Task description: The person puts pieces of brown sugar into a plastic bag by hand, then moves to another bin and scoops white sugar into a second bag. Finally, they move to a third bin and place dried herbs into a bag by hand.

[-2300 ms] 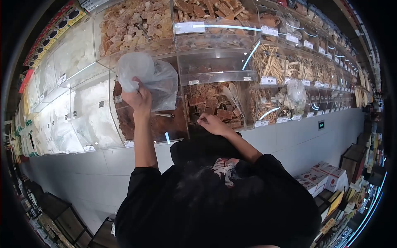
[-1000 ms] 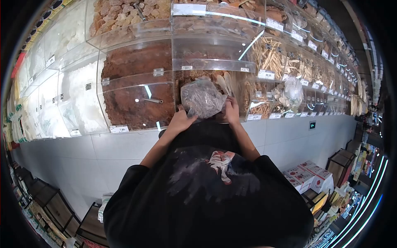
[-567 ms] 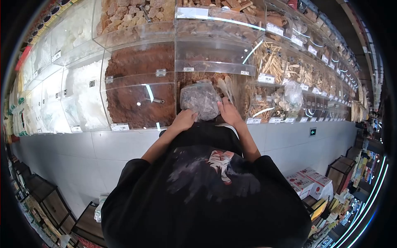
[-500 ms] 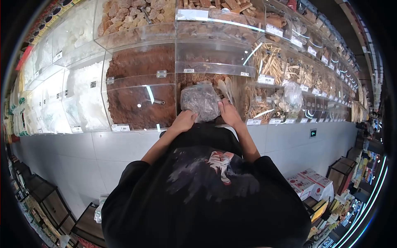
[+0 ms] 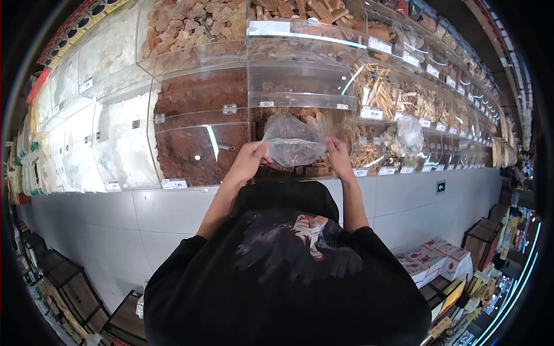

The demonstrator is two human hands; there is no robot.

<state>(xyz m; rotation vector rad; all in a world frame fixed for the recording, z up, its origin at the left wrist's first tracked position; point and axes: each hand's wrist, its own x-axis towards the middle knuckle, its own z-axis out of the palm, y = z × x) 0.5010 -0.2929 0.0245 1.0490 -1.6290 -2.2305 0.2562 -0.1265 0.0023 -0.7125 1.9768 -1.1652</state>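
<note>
A clear plastic bag [image 5: 294,141] with dark contents is stretched between my two hands, over the front of a clear-walled bin. My left hand [image 5: 249,160] pinches its left edge, and my right hand [image 5: 339,154] grips the right edge. Behind the bag, the bin holds brownish pieces, and pale scoop-like tools [image 5: 318,123] stick up at its right side. Left of my left hand lies a bin of reddish-brown powder [image 5: 190,144] with a metal-handled tool in it.
Bins of white crystals [image 5: 121,130] stand at left and amber lumps [image 5: 193,23] at upper left. Dried sticks [image 5: 374,89] and a knotted plastic bag [image 5: 409,133] are at right. White boxes [image 5: 430,259] sit at lower right.
My hands have moved apart, and the bag between them is now spread wider, with its upper edge pulled taut. The view has shifted slightly.
</note>
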